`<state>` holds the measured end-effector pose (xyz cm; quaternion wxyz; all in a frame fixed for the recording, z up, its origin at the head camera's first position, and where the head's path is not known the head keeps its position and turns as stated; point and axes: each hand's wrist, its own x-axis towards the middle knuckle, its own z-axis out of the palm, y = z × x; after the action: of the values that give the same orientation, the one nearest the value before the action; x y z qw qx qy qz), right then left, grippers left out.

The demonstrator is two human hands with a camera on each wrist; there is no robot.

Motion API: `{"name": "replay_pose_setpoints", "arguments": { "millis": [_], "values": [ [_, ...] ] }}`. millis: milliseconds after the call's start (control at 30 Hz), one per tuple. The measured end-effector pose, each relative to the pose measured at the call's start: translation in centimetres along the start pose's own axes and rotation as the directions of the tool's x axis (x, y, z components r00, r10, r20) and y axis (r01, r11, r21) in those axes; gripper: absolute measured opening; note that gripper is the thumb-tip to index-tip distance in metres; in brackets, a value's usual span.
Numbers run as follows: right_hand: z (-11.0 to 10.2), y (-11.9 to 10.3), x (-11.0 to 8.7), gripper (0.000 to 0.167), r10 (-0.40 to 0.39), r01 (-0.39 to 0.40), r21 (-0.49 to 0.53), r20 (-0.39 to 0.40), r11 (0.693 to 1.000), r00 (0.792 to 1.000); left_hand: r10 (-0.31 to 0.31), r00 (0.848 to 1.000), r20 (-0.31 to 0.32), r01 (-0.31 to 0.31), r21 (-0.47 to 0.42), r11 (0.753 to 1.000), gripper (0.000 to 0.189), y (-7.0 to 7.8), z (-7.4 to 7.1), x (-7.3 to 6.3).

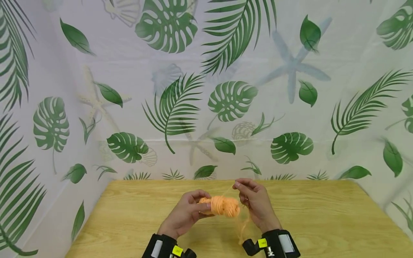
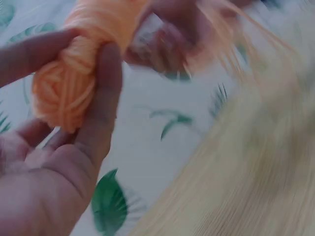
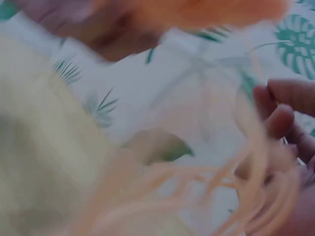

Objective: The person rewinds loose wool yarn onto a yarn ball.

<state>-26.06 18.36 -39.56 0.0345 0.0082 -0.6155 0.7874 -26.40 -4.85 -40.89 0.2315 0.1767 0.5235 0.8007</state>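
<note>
An orange skein of yarn, wound round its middle, is held above the table by my left hand. In the left wrist view, thumb and fingers grip the rounded end of the skein. To the right of it, my right hand pinches a strand of the yarn between thumb and fingertips, and the strand runs back to the skein. Loose loops of yarn hang below the right hand. Blurred, the same loops cross the right wrist view in front of the right hand.
The wood-grain table lies beneath both hands. Behind it and along the sides hangs a white sheet printed with green leaves, starfish and shells. Each wrist wears a black strap with a camera.
</note>
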Motion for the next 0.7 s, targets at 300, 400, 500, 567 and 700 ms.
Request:
{"name": "replay_pose_setpoints", "arguments": {
  "millis": [300,400,500,567,700],
  "values": [
    [1.5,1.4,-3.3,0.013,0.041,0.046,-0.500,0.161,0.865,0.986,0.189,0.851,-0.491,-0.200,0.030,0.979,0.017,-1.8,0.8,1.0],
    [1.6,0.4,-4.1,0.013,0.013,0.107,-0.534,0.217,0.839,0.976,0.306,0.777,-0.551,-0.126,0.341,0.932,0.020,-2.7,0.9,1.0],
    [1.5,-1.1,-4.3,0.013,-0.016,0.117,-0.509,0.199,0.853,0.980,0.412,0.755,-0.510,-0.074,0.557,0.827,0.018,-3.0,0.8,1.1],
    [1.3,-2.0,-4.1,0.014,-0.033,0.107,-0.460,0.167,0.881,0.985,0.436,0.770,-0.466,-0.069,0.619,0.782,0.018,-3.0,0.7,1.2],
    [0.7,-3.2,-3.8,0.017,-0.077,0.109,-0.334,0.107,0.936,0.991,0.428,0.799,-0.423,-0.053,0.659,0.750,0.019,-3.0,0.5,1.3]
  ]
}}
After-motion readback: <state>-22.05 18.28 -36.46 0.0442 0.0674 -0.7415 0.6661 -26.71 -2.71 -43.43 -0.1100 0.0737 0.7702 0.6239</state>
